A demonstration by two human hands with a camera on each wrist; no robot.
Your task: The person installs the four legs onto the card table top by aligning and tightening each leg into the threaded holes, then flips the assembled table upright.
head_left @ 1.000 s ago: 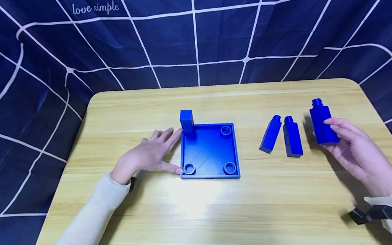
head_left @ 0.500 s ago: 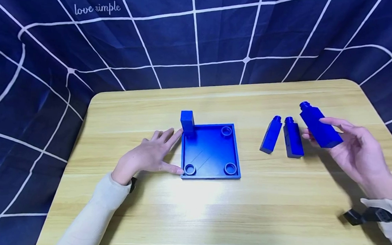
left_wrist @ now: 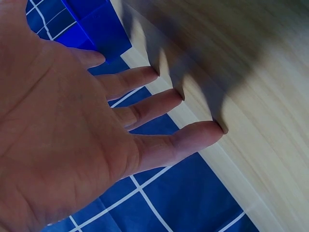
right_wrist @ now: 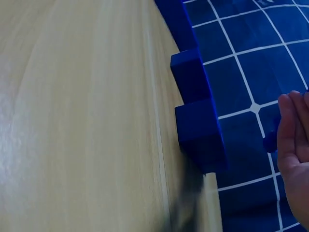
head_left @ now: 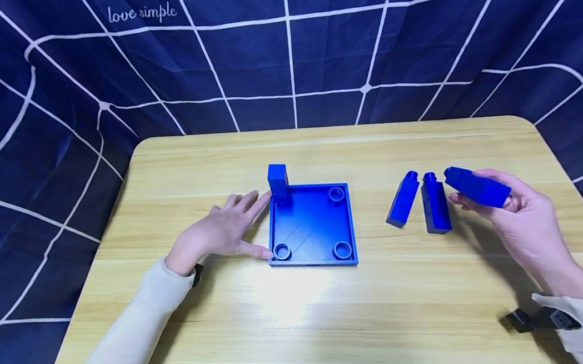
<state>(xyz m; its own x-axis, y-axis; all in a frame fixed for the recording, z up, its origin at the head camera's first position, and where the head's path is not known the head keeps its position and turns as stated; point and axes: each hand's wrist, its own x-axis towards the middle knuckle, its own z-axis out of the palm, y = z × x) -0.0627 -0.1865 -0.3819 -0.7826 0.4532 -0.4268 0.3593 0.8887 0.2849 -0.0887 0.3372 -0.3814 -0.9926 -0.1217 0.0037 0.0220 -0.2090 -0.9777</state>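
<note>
A square blue tray-like base (head_left: 314, 222) with a raised rim lies on the table, with round sockets at three corners. At its far left corner a square blue leg (head_left: 277, 180) stands upright. My left hand (head_left: 221, 228) spreads along the base's left side, thumb and forefinger touching the rim; its fingertips (left_wrist: 212, 131) rest on the wood in the left wrist view. My right hand (head_left: 531, 224) holds another blue leg (head_left: 484, 188) above the table, its threaded end pointing left. Only part of that hand (right_wrist: 295, 145) shows in the right wrist view, where the held leg is mostly hidden.
Two more blue legs (head_left: 403, 201) lie side by side on the wooden table (head_left: 363, 320), between the base and my right hand, threaded ends away from me. A dark blue curtain (head_left: 329, 56) with white lines hangs behind the table and along its sides.
My right hand has turned the held leg from nearly upright to almost level, its threaded end swinging left and down. The left hand and the base have stayed put.
</note>
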